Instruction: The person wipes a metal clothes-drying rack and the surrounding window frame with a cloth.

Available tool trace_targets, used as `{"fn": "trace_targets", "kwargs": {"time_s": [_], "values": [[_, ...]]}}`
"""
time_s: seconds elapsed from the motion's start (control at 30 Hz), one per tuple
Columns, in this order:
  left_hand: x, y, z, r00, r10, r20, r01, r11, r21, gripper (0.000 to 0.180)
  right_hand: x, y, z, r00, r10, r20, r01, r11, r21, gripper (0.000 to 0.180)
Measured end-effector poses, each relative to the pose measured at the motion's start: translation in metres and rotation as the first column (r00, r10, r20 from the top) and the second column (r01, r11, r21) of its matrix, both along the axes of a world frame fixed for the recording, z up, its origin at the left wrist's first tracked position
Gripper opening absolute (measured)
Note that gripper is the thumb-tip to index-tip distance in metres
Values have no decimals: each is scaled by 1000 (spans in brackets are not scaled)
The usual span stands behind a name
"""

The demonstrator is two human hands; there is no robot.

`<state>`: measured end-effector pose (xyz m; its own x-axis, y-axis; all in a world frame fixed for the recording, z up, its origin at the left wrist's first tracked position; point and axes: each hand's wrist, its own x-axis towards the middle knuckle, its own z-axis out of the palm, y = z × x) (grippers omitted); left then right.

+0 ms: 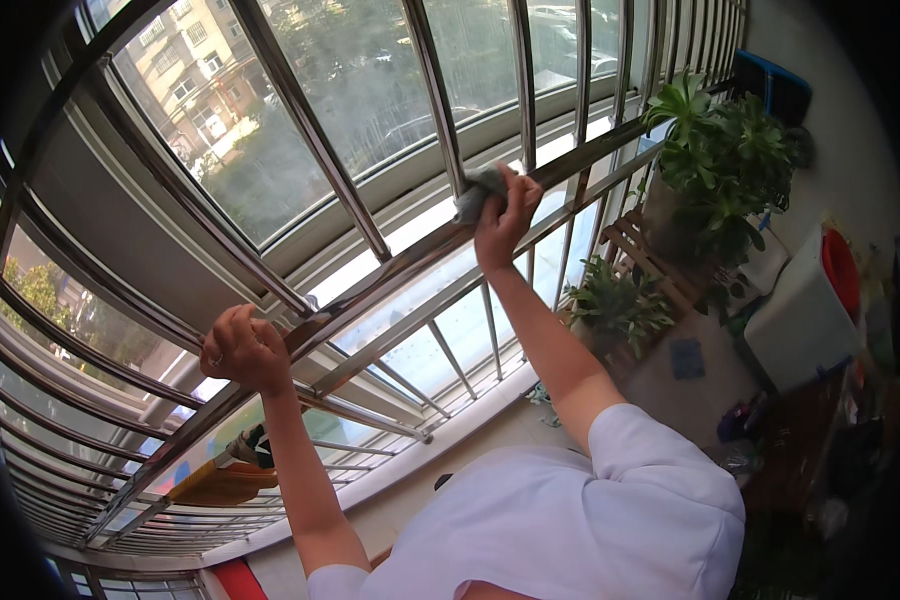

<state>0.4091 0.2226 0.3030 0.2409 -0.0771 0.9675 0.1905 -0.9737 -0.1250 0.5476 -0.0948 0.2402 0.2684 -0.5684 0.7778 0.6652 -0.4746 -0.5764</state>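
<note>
Right hand (503,212) presses a grey rag (476,190) onto the steel rail (390,272) where a bar crosses (plants sit just beyond), left hand (245,350) wrapped around the same rail lower down, probably for balance.

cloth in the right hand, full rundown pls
The cloth is small, grey and crumpled, soft-looking fabric. The right hand presses it against the shiny metal window rail where an upright bar meets it. Fingers cover most of it; only a bunched end shows at the hand's left side.
</note>
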Motion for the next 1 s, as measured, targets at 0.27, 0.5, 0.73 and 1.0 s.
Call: {"fn": "trace_targets", "kwargs": {"time_s": [0.27,0.5,0.73,1.0], "values": [[-45,-25,-20,961,-274,-24,266,949,-172,19,-67,69,-9,972,233,6,-223,935,-275,44],[-116,-58,-106,816,-577,-26,464,682,-566,32,-98,127,-36,943,327,-63,-333,914,-233,50],[-134,7,-92,865,-468,181,405,441,-801,57,-170,262,-13,709,672,-215,-694,608,-386,48],[-132,91,-70,803,-327,498,580,238,-779,48,-207,322,36,256,818,-515,-913,29,-407,43]]}}
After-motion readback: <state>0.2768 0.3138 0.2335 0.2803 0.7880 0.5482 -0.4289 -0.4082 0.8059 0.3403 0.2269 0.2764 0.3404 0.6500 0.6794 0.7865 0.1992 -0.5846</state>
